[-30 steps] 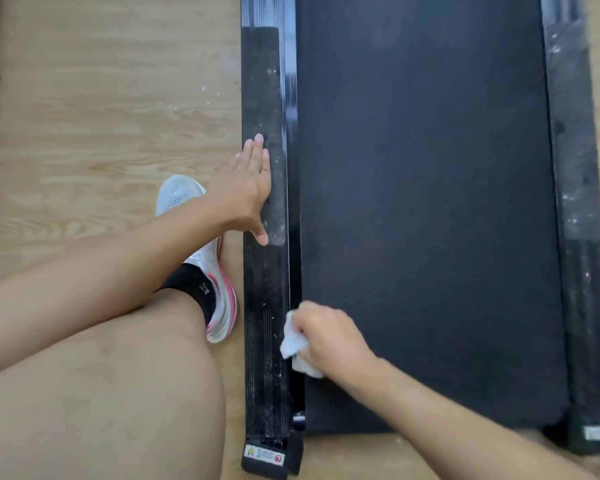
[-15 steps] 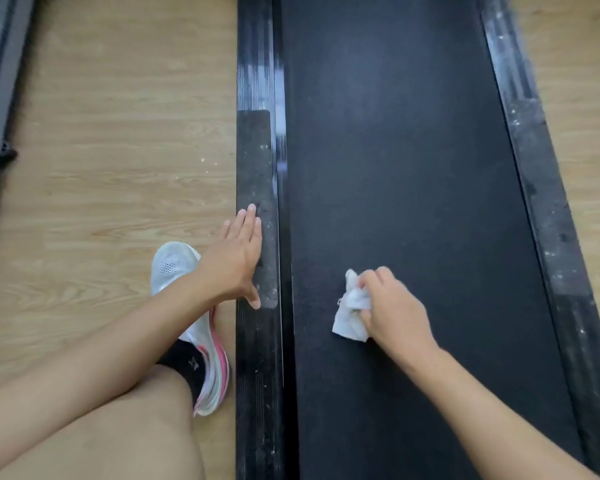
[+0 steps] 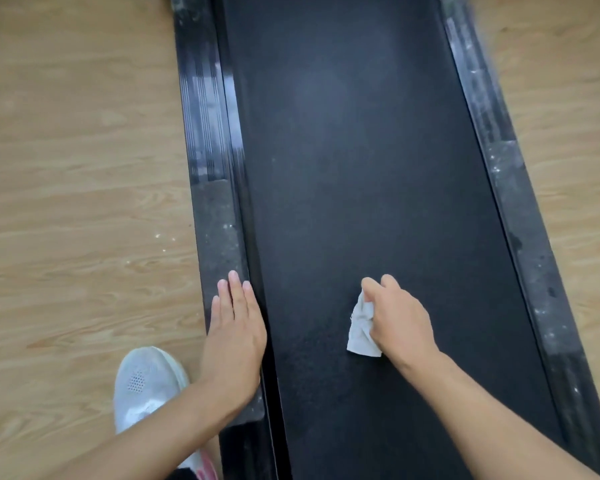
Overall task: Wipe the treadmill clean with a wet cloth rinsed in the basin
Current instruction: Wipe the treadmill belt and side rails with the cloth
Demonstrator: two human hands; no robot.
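On treadmill (image 3: 343, 168), right hand (image 3: 400, 320) around cloth (image 3: 361, 329).

Bright, even light, slightly soft focus
Pale sheen on the treadmill belt (image 3: 326, 88); its rails (image 3: 522, 216) bow toward the frame edges.

Right hand (image 3: 400, 323) with cloth (image 3: 361, 332) on treadmill belt (image 3: 343, 133)

Cannot see either end of the treadmill (image 3: 361, 168), cropped at top and bottom edges. Cannot see most of the cloth (image 3: 361, 332), bunched under the right hand (image 3: 400, 320), nor that hand's curled-under fingertips. Cannot see the stretch of left rail (image 3: 215, 216) beneath the left hand (image 3: 234, 334). Only part of the shoe (image 3: 146, 382) visible, tucked behind the left forearm (image 3: 174, 431) and clipped below. Cannot identify the pale specks (image 3: 158, 236) on the floor (image 3: 66, 168): too small.
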